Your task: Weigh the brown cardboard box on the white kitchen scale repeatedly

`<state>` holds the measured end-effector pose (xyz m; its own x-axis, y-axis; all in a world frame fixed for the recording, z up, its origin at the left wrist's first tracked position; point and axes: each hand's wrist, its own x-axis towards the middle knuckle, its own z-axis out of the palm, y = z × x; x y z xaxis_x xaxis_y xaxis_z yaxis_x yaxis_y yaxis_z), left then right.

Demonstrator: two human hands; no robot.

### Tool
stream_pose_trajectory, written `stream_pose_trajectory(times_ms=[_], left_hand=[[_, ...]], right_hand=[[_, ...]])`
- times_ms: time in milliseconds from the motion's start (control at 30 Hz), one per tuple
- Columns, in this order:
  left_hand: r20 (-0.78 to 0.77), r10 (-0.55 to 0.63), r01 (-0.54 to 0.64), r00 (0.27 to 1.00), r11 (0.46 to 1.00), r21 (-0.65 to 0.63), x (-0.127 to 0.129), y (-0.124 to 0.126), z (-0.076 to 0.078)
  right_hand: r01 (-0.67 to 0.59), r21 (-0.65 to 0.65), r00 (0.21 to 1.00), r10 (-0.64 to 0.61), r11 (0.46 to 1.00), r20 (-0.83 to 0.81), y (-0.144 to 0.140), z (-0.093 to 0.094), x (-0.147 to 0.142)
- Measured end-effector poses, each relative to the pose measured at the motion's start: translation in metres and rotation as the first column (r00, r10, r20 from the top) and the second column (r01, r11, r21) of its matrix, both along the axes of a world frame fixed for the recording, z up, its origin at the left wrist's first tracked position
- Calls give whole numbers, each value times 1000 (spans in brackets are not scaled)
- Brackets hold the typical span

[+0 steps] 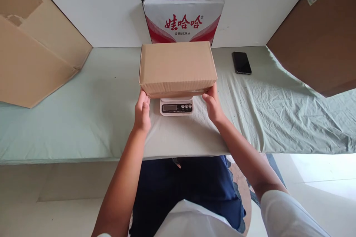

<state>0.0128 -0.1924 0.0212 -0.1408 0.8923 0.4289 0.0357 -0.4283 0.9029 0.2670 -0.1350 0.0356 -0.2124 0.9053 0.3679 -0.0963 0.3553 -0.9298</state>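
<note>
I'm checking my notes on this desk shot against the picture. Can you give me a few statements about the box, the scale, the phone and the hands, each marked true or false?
1. The closed brown cardboard box sits over the small white digital kitchen scale. True.
2. Only the left hand touches the box. False: the right hand is at the box's other lower corner too.
3. The black smartphone lies on the pale green cloth-covered table, to the right of the box. True.
4. The phone rests on top of the box. False: it lies apart from it, on the cloth.
5. The white carton with red characters stands behind the box. True.
</note>
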Motion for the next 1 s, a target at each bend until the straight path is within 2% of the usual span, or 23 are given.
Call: stream_pose_trajectory(times_ms=[367,733,800,900,1000], left_hand=[[-41,17,-18,999,1000,-17,-4,10,-2],[-70,27,-27,997,1000,3,-9,13,-6],[-62,113,-111,992,993,41,-17,14,-9],[63,266,-270,962,959,81,-30,15,-11],[97,293,-299,951,953,52,-36,15,-12]], right_hand=[[13,-26,1000,-14,1000,-28,10,-9,-3],[-11,-12,1000,11,1000,7,6,-6,-4],[47,-13,999,-47,999,2,10,-3,4],[264,-42,963,-265,964,-45,20,4,26],[398,-90,910,-405,913,-88,27,9,44]])
